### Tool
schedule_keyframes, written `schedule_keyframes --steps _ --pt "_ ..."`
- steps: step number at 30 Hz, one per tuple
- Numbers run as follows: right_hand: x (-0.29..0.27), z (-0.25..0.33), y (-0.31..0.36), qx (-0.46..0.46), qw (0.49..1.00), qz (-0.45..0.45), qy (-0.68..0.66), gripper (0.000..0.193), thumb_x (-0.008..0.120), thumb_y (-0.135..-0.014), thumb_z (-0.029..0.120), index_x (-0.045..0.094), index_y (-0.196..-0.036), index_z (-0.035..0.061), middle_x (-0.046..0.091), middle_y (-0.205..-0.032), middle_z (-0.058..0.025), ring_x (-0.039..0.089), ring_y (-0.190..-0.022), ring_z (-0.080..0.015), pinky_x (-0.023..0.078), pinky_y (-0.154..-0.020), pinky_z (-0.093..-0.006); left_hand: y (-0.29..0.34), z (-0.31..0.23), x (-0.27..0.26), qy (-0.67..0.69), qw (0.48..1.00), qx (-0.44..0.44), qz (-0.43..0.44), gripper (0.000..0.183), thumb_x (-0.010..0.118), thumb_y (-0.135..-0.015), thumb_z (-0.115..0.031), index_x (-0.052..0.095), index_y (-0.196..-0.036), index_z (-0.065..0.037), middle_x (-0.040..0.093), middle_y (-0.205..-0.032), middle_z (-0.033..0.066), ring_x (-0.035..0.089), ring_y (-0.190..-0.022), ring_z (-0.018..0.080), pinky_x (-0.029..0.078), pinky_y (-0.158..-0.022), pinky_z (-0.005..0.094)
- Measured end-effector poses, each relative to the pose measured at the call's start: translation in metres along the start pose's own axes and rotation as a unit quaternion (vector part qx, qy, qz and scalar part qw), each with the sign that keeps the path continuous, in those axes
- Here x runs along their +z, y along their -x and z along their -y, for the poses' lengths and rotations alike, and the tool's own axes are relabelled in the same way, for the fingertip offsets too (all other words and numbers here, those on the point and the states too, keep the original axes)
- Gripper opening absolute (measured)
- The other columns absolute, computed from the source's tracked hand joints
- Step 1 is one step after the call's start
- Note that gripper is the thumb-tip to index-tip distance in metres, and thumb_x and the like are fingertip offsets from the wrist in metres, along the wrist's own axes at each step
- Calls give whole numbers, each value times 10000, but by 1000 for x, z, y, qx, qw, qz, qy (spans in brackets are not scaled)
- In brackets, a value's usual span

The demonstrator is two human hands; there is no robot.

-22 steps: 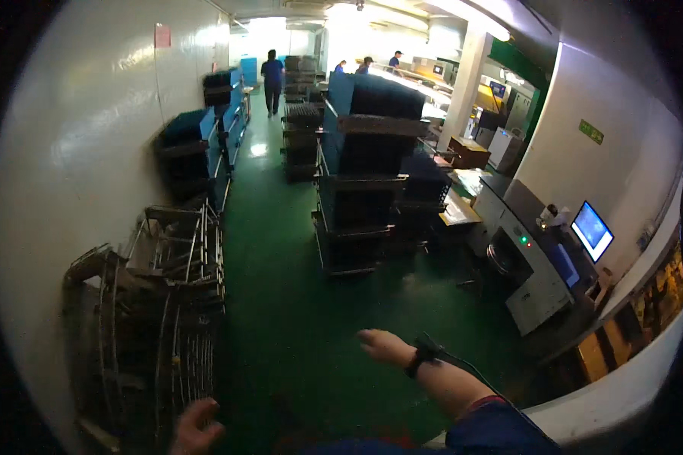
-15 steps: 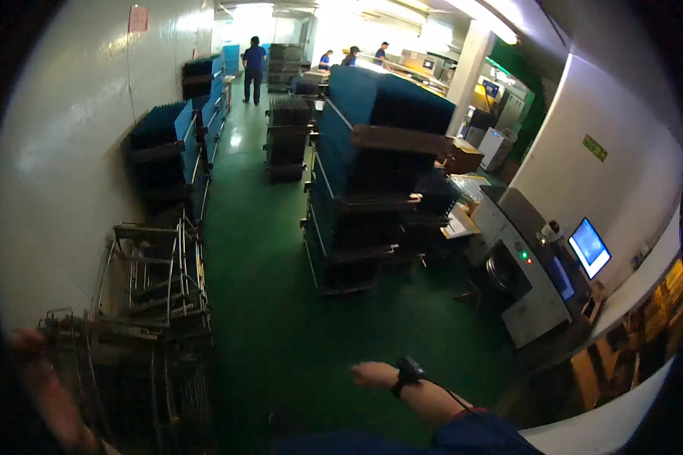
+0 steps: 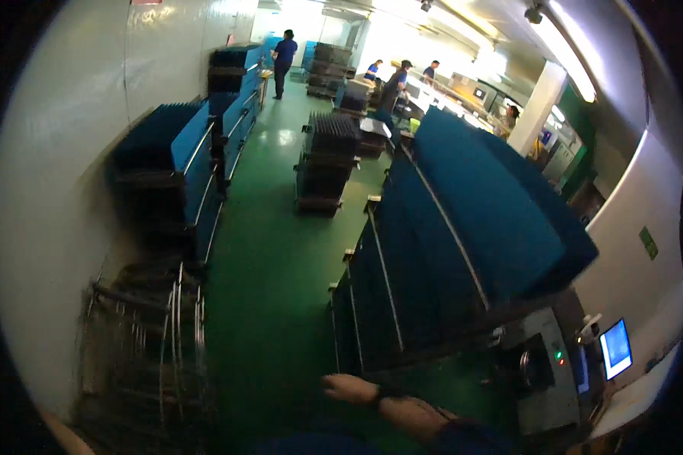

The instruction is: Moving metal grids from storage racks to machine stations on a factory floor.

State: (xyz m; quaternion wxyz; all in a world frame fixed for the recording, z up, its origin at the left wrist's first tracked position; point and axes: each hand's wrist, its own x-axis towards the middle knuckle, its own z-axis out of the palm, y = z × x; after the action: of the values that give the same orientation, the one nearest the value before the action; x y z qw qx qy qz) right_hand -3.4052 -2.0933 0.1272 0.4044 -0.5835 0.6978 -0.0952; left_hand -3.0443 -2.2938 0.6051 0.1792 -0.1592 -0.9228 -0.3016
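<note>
Left hand not visible; only a bit of bare forearm (image 3: 64,432) at the lower left edge, beside the empty wire racks (image 3: 140,341) standing against the white wall (image 3: 61,189). Whether those fingers are open or closed can't be told. The wire racks are grey metal frames, upright, nothing loaded on them. Behind them along the wall, a row of carts with blue trays (image 3: 178,163) stacked on edge, running back toward a person in a blue top (image 3: 283,61) who stands far down the aisle.

Green floor (image 3: 269,280) runs up the middle. A dark stack of trays (image 3: 325,163) sits in the aisle, apart from both rows.

Right hand (image 3: 349,388) is at bottom centre, held out over the green floor, fingers loosely extended and holding nothing; a dark wristband (image 3: 379,396) is on the wrist, blue sleeve below it. Nearest thing to it is the big cart of blue trays (image 3: 463,243) just ahead and to the right, the hand close to its lower near corner but not touching.

Right of that cart, a grey machine (image 3: 542,368) with small green lights, then a lit monitor (image 3: 616,347) on a white surface (image 3: 634,398) at the right edge. Several people work at benches far back on the right, near a white pillar (image 3: 537,114).
</note>
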Motion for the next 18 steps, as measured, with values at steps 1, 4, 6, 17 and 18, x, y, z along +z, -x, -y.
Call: schedule_keyframes --steps 1,4,6,17,18 --pt "-42 18 -45 -74 993 -57 70 443 596 -950 259 538 -1303 -3 635 -1202 -251 620 -1106 -426 519 -925 -493 -12 36 -2 8 1000 -17 -16 543 514 -1005 -533 514 -1465 -244 395 -1586 30 320 -1479 282 255 -1203 484" --pt "-167 70 -180 -123 990 -38 61 419 608 -943 253 553 -1279 10 640 -1149 -244 634 -1056 -425 532 -878 -497 -42 152 -7 37 997 -60 -44 545 513 -1005 -535 512 -1467 -245 395 -1587 31 320 -1479 282 254 -1204 483" --pt "-242 99 -240 -124 991 -13 51 412 611 -940 253 558 -1273 15 642 -1144 -237 635 -1053 -421 532 -879 -497 -57 232 -13 53 994 -81 -58 546 512 -1005 -536 511 -1468 -245 394 -1587 32 321 -1479 282 253 -1204 483" --pt "-442 -94 -434 83 992 -69 -70 467 591 -947 264 557 -1351 34 675 -1225 -206 648 -1129 -372 513 -967 -432 -223 627 -130 99 992 -67 -45 553 508 -1006 -541 503 -1474 -247 391 -1590 36 323 -1479 282 251 -1206 481" --pt "-455 -116 -437 103 981 -104 -128 462 593 -950 263 562 -1350 34 681 -1223 -196 656 -1125 -349 516 -964 -417 -241 659 -141 100 992 -65 -42 554 507 -1006 -542 502 -1475 -248 391 -1590 36 323 -1479 282 251 -1206 481"
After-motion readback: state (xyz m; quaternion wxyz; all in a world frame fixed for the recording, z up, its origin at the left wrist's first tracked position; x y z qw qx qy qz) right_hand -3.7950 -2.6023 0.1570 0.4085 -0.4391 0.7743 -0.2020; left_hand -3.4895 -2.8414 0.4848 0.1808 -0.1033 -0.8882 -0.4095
